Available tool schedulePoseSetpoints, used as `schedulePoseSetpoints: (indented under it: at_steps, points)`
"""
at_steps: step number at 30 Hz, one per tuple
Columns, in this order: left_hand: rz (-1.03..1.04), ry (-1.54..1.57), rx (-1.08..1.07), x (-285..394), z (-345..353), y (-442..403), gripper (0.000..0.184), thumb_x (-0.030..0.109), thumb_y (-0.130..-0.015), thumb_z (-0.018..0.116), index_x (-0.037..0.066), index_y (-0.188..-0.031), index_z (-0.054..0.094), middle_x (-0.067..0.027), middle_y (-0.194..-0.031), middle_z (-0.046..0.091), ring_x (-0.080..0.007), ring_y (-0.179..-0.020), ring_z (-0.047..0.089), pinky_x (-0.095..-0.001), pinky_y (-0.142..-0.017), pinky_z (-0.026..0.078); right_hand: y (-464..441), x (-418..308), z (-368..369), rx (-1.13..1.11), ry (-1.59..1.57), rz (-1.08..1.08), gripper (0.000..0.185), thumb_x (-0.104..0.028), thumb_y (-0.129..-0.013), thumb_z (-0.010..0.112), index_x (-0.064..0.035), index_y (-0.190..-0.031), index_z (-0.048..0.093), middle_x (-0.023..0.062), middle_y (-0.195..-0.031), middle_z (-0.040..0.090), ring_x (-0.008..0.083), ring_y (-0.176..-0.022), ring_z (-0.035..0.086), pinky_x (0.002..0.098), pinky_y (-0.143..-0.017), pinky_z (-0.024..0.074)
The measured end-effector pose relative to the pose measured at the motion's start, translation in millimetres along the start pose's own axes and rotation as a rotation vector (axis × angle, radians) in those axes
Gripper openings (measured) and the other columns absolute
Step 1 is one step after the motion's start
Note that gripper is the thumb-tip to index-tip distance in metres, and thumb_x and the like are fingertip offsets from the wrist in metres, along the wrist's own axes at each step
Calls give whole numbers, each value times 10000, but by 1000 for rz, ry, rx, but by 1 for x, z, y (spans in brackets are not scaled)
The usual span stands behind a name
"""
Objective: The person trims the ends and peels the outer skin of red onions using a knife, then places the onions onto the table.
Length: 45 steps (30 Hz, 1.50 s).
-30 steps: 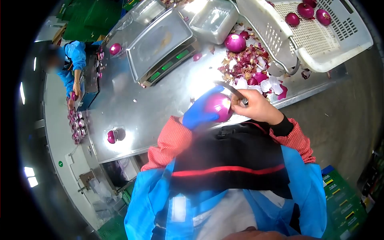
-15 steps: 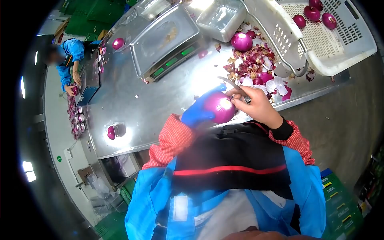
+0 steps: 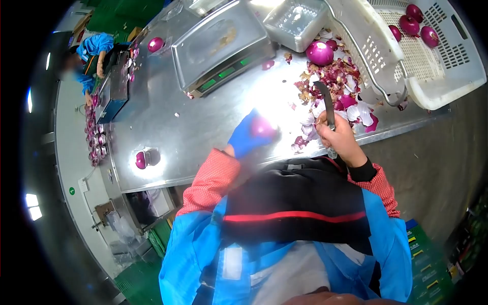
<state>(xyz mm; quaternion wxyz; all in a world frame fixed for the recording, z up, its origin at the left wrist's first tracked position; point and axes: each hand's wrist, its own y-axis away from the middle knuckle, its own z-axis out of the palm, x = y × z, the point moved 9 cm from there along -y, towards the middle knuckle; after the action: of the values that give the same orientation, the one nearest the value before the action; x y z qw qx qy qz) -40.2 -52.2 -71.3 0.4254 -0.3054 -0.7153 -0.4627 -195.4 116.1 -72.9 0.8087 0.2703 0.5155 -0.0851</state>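
My left hand (image 3: 245, 136), in a blue glove, is closed around a peeled purple onion (image 3: 263, 127) above the metal table; glare and motion blur soften both. My bare right hand (image 3: 339, 136) grips a small curved knife (image 3: 326, 99) by its handle, with the blade pointing away from me toward the skins. A heap of dry onion skins (image 3: 330, 76) lies just beyond the knife. Another purple onion (image 3: 319, 53) rests at the far edge of that heap.
A weighing scale (image 3: 221, 48) stands beyond my left hand, beside a clear plastic tub (image 3: 295, 23). At the right, a white basket (image 3: 432, 66) holds several onions. A small tray with an onion (image 3: 141, 160) sits at left. A co-worker (image 3: 94, 53) stands at the far left.
My right hand has moved away from the onion, turning the knife outward over the skins. My left hand has shifted slightly left with the onion. The co-worker's hands have moved.
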Motion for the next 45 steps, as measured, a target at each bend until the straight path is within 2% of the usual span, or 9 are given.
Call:
schedulePoseSetpoints:
  at_steps: [9,17,18,23,27,31,32,37,45]
  points:
    - [396,-123,564,33,-88,-22,556,61,-844,681,46,-1356,465,-109,-1301,556,-215,-1160,576,-340,-968,443,2,9,-24,229,635,-205,228,-161,-867,648,-15,-1016,554,80,-717,592,211,-619,566,336,-581,444]
    - [838,-764,168,116,72,-163,540,90,-736,689,81,-1252,529,-147,-1213,549,-346,-1103,547,-426,-935,459,14,-4,-45,256,584,-186,159,-123,-888,624,16,-962,608,39,-662,528,96,-620,476,264,-576,393]
    - [780,-947,94,115,94,-196,487,70,-704,683,77,-1172,548,-157,-1150,558,-365,-1077,549,-455,-910,467,16,-3,-50,266,592,-177,165,-171,-887,620,-16,-936,590,137,-708,571,247,-610,548,341,-566,407]
    - [411,-1312,105,64,125,-320,244,194,-847,543,118,-1064,621,-163,-1093,591,-362,-988,598,-443,-824,512,28,12,-78,325,474,-128,161,-153,-900,608,-3,-960,607,125,-744,631,199,-610,618,318,-576,455]
    - [78,-1003,-20,106,122,-303,227,228,-873,514,102,-993,660,-164,-1117,613,-360,-974,621,-444,-824,516,32,3,-88,349,406,-113,155,-134,-913,588,14,-958,606,112,-761,654,165,-677,664,286,-618,488]
    - [333,-1218,-282,135,126,-260,332,130,-757,652,63,-1082,646,-164,-1137,619,-353,-1023,617,-417,-866,510,36,-3,-97,423,444,-216,148,-128,-915,587,16,-945,604,115,-757,647,171,-621,626,292,-601,476]
    - [400,-931,-66,150,104,-241,539,168,-699,751,59,-1195,569,-149,-1128,612,-296,-1041,620,-386,-896,506,35,2,-100,432,410,-219,157,-131,-918,587,18,-965,602,109,-752,644,165,-611,611,291,-598,473]
    - [148,522,-407,142,97,-152,708,287,-746,777,33,-1318,446,-106,-1239,541,-208,-1173,541,-343,-959,483,34,-30,-83,473,269,-282,251,-153,-938,573,31,-1108,572,56,-714,609,117,-592,547,276,-576,454]
    - [15,999,-399,109,108,-66,817,255,-800,717,42,-1446,266,-159,-1397,429,-301,-1286,462,-460,-1063,417,1,-29,-36,197,-139,-156,494,-321,-947,598,-12,-1305,455,-13,-812,540,24,-634,480,174,-500,371]
